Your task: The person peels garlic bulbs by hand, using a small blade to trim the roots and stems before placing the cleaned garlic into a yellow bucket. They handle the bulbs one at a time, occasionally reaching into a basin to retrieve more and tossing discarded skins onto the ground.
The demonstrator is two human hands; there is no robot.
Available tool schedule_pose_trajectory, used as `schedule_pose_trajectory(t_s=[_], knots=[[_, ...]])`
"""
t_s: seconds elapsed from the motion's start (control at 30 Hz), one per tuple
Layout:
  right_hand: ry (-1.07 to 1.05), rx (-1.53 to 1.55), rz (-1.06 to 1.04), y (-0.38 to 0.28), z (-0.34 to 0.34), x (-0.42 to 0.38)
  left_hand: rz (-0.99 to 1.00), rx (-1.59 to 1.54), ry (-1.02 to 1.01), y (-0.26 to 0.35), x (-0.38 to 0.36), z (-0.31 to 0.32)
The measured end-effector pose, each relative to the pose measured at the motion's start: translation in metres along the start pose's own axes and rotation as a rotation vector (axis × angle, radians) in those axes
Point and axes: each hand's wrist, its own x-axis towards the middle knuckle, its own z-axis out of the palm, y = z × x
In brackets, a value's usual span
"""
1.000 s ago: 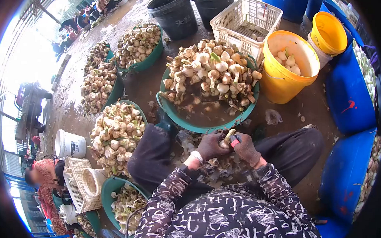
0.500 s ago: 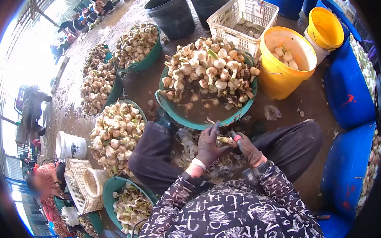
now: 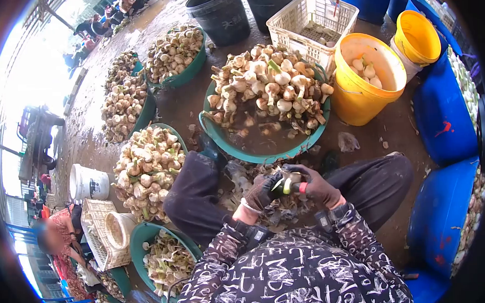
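I sit on the ground with my knees apart, and both hands wear dark, dirty gloves. My left hand (image 3: 261, 192) pinches the green stalk end of a garlic bulb (image 3: 290, 178) held over my lap. My right hand (image 3: 317, 185) curls over the bulb's white head and holds a red-handled cutter (image 3: 302, 188) against it. A heap of garlic skins and trimmings (image 3: 242, 178) lies between my legs. Just ahead stands a green basin (image 3: 220, 139) piled with untrimmed garlic (image 3: 267, 86).
A yellow bucket (image 3: 358, 102) with a few cleaned bulbs stands front right, beside another yellow bucket (image 3: 417, 36), a white crate (image 3: 312, 18), black buckets (image 3: 219, 13) and blue barrels (image 3: 444, 123). More garlic basins (image 3: 147, 165) sit left. Another person (image 3: 53, 238) crouches at far left.
My hands came back together on the bulb after the left one opened and shifted its hold. The bulb now lies sideways between both hands, slightly nearer my body.
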Motion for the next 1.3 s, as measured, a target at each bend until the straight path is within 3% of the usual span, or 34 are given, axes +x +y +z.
schedule_pose_trajectory(t_s=[0.03,0.07,0.1,0.17,0.2,0.27,0.3,0.37,0.43,0.5,0.53,0.6,0.63,0.7,0.73,0.8,0.93,1.1,1.2,1.23,1.3], knots=[[-0.003,-0.002,0.002,0.0,0.004,0.003,0.24,0.288,0.05,-0.005,-0.003,0.002],[0.081,-0.563,-0.29,0.002,0.006,0.005,0.096,0.123,0.033,-0.005,-0.005,0.004],[0.164,-1.124,-0.583,0.001,0.009,0.007,0.097,0.12,0.035,-0.006,-0.005,0.006],[0.26,-1.114,-0.578,0.004,0.018,0.004,0.142,-0.048,0.07,-0.007,-0.004,0.008],[0.333,-1.028,-0.553,0.006,0.018,0.005,0.142,-0.049,0.069,-0.009,-0.004,0.008],[0.551,-0.804,-0.518,0.016,0.016,0.01,0.006,0.262,0.106,-0.012,-0.005,0.007],[0.552,-0.805,-0.518,0.029,0.004,0.016,0.007,0.261,0.105,-0.014,-0.007,0.01],[0.603,0.161,-0.138,0.049,-0.027,0.026,0.055,0.044,0.25,-0.016,-0.01,0.018],[0.647,0.098,-0.193,0.041,-0.028,0.025,0.068,0.218,0.146,0.007,-0.021,0.021],[0.702,0.459,-0.046,0.037,-0.031,0.028,0.026,0.837,-0.275,-0.008,-0.036,0.028],[0.702,0.46,-0.044,0.037,-0.031,0.027,0.024,0.837,-0.276,-0.011,-0.036,0.029],[0.65,0.329,-0.092,0.028,-0.025,0.026,-0.463,0.781,-0.442,-0.003,-0.027,0.026],[0.624,0.264,-0.113,0.027,-0.023,0.024,-0.465,0.782,-0.446,0.001,-0.021,0.023],[0.549,0.17,-0.146,0.029,-0.02,0.022,-0.335,0.15,-0.023,0.013,-0.009,0.015],[0.47,0.072,-0.187,0.03,-0.019,0.023,-0.34,0.149,-0.019,0.017,-0.002,0.014],[0.469,0.136,-0.128,0.04,-0.018,0.026,-0.073,-0.23,0.263,0.023,0.012,0.017],[0.477,0.211,-0.026,0.032,-0.016,0.021,-0.203,-0.401,0.255,0.014,0.019,0.018],[0.474,0.193,-0.029,0.039,-0.015,0.021,-0.202,-0.243,0.274,0.005,0.008,0.025],[0.656,0.207,-0.006,0.044,-0.025,0.023,-0.027,-0.028,-0.073,0.021,-0.01,0.027],[0.656,0.209,-0.007,0.043,-0.026,0.024,-0.028,-0.026,-0.074,0.02,-0.013,0.025],[0.658,0.29,-0.008,0.032,-0.023,0.024,-0.191,0.683,-0.387,0.018,-0.021,0.025]])
